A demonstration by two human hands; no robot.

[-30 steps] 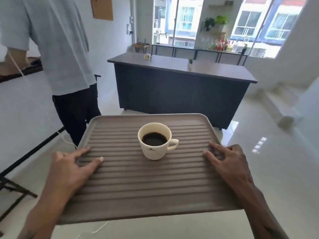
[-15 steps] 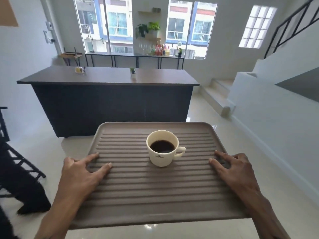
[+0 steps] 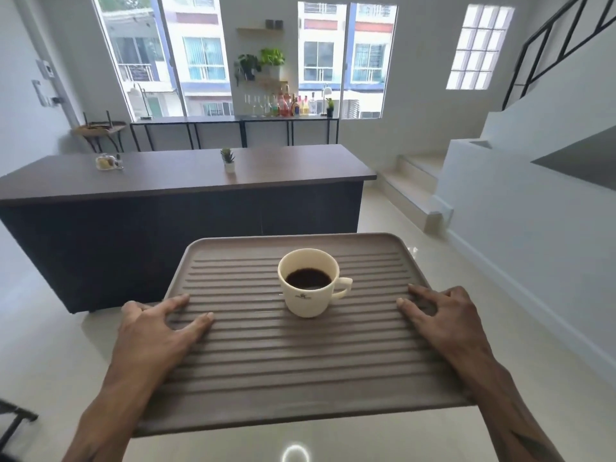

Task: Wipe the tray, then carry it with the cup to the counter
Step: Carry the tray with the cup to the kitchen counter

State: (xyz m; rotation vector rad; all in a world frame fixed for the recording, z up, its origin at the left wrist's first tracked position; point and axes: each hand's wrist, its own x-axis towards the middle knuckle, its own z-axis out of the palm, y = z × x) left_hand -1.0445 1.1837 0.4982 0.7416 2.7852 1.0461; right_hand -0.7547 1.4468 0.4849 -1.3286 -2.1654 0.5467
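Note:
I hold a brown ribbed tray (image 3: 283,371) level in front of me, above the floor. My left hand (image 3: 156,331) grips its left edge, thumb lying on the ribs. Its right edge is gripped by my right hand (image 3: 443,315) in the same way. A cream cup (image 3: 310,295) of black coffee stands upright on the tray's far middle, handle pointing right. The dark counter (image 3: 186,176) with a brown top stands straight ahead, beyond the tray.
On the counter sit a small potted plant (image 3: 228,160) and a small glass item (image 3: 106,161). Glossy pale floor lies between me and the counter. White steps (image 3: 413,181) rise at the right. A black frame (image 3: 13,421) pokes in at lower left.
The view has swung right and moved closer to the counter. The person standing at the left has gone out of sight. Both hands keep the same grip; the cup has not shifted.

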